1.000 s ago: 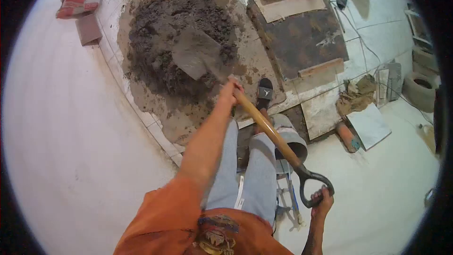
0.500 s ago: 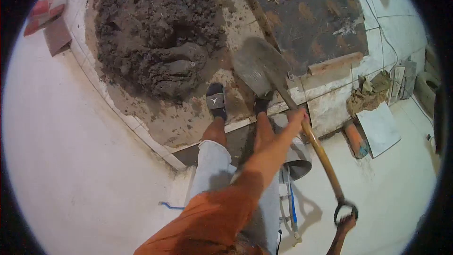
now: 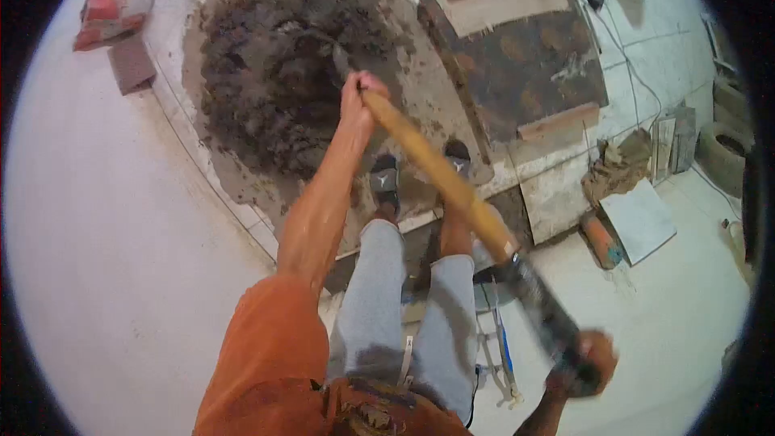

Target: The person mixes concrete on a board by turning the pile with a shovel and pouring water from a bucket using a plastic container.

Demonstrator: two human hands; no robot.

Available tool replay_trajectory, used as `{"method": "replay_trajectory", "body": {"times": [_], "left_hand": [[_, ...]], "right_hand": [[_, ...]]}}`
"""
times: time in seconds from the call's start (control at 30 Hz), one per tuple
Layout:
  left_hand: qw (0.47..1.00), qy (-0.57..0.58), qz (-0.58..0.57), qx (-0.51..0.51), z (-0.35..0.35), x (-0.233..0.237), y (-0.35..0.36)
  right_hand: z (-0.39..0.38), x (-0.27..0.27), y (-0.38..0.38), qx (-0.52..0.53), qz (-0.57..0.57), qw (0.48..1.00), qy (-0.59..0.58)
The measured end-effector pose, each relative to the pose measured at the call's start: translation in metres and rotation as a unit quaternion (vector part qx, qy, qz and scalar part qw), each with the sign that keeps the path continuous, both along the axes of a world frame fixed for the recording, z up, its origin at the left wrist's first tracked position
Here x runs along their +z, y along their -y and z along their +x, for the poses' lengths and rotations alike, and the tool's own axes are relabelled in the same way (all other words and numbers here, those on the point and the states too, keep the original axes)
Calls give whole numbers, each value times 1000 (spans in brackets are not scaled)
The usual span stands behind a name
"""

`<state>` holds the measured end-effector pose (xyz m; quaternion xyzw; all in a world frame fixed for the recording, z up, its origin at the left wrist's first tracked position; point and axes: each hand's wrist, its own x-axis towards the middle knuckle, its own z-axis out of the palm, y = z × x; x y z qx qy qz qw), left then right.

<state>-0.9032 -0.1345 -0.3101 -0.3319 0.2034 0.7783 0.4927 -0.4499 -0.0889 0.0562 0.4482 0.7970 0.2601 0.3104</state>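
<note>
The left arm reaches straight forward, left hand (image 3: 359,97) clenched round the shovel (image 3: 440,171) shaft beside the mortar heap (image 3: 266,81) — blade sunk in it. The right hand (image 3: 588,362), blurred, wraps the end grip. Pale floor (image 3: 105,234) lies left — a dark board (image 3: 525,64) right.

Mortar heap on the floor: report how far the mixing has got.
Done: the dark grey, damp mortar heap lies gathered in one mound and looks wetted throughout. In hand: the left hand grips the long wooden shovel shaft close to the heap, the right hand its blurred end grip, far end sunk in. Left: the heap looks lumpy and uneven, so probably more turning.
</note>
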Motion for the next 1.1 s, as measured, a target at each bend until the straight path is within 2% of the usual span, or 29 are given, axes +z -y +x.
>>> {"method": "replay_trajectory", "body": {"times": [0.03,0.07,0.13,0.17,0.2,0.23,0.27,0.33,0.37,0.43,0.5,0.53,0.6,0.67,0.7,0.73,0.83,0.87,0.93,0.97,1.0,1.03,1.07,1.1], "left_hand": [[997,-54,56,5,-20,16,6],[996,23,74,37,-34,34,12],[972,190,91,104,-49,69,48],[991,119,-17,50,-54,72,68],[992,38,-117,0,-63,61,86],[974,-40,-219,-47,-66,60,97],[950,-76,-278,-118,-65,77,108],[949,-107,-268,-129,-66,95,120],[947,-115,-264,-140,-61,103,125],[974,-32,-215,-61,-48,139,111],[991,25,-133,9,-25,187,107],[992,-5,-128,18,-3,215,111],[990,-78,-114,32,12,254,98],[992,-50,-107,53,-4,205,104],[992,-25,-109,59,-1,166,117],[984,47,-143,91,-8,128,125],[984,-21,-176,28,-10,102,124],[979,-107,-174,17,1,120,121],[987,-82,-132,33,22,182,104],[989,-83,-114,47,26,212,107],[990,-60,-116,55,32,237,105],[990,-31,-120,61,43,257,98],[991,-2,-121,64,47,265,91],[989,-6,-133,66,45,255,89]], "right_hand": [[-53,33,-10,-121,-140,983,13],[-104,67,-30,-234,-280,931,29],[-133,91,-19,-286,-439,850,49],[-132,80,0,-233,-455,859,44],[-159,55,14,-159,-460,850,-200],[-187,31,28,6,-471,764,-440],[-215,6,41,176,-444,687,-548],[-232,17,54,226,-476,660,-535],[-232,36,52,224,-554,656,-462],[-239,74,25,225,-679,635,-294],[-228,123,16,389,-516,597,-475],[-228,155,16,442,-468,597,-478],[-223,186,2,466,-556,586,-361],[-219,149,2,475,-549,593,-348],[-217,106,16,455,-523,609,-387],[-221,59,29,293,-666,642,-241],[-255,81,15,278,-663,644,-262],[-254,101,8,362,-681,611,-180],[-212,122,3,309,-665,654,-188],[-224,160,-2,538,-524,574,-327],[-223,191,-6,547,-505,583,-324],[-218,208,-13,527,-539,585,-299],[-214,220,-25,506,-569,589,-272],[-209,209,-27,463,-586,608,-269]]}}
